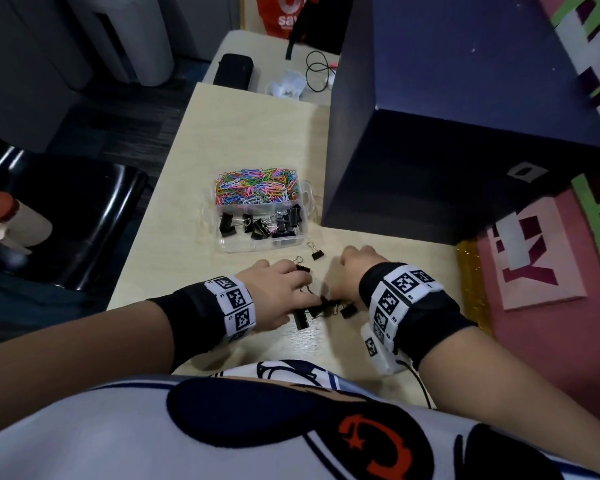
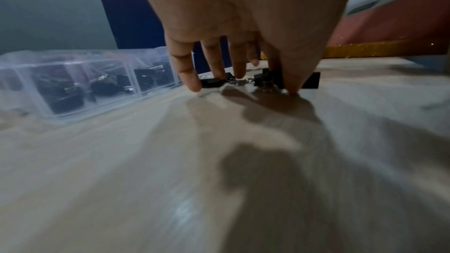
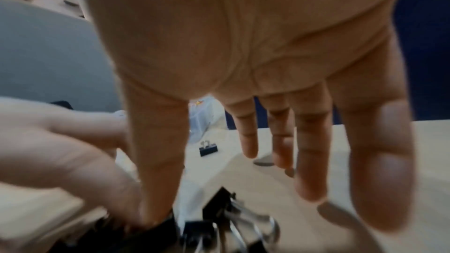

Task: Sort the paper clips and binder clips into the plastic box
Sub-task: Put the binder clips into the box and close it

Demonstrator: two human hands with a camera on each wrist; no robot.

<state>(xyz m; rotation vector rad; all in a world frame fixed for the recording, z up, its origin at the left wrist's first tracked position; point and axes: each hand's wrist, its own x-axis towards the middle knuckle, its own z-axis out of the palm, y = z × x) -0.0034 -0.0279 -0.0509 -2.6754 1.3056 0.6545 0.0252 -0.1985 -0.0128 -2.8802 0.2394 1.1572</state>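
Note:
A clear plastic box (image 1: 300,237) stands mid-table. Coloured paper clips (image 1: 257,187) fill its far compartment and black binder clips (image 1: 260,225) lie in the near one. Several loose binder clips (image 1: 321,308) sit in a cluster on the table between my hands; one more binder clip (image 1: 316,253) lies alone near the box. My left hand (image 1: 303,292) reaches over the cluster with straight, spread fingers (image 2: 192,82) touching the clips (image 2: 214,82). My right hand (image 1: 347,275) hovers with spread fingers (image 3: 311,161), its thumb (image 3: 158,161) pressing down on a black clip (image 3: 160,226).
A tall dark blue box (image 1: 447,133) stands right of the plastic box. A pink board (image 1: 534,265) lies to the right. At the far end are a black pouch (image 1: 234,69) and a cable (image 1: 317,71). A black chair (image 1: 66,220) is on the left.

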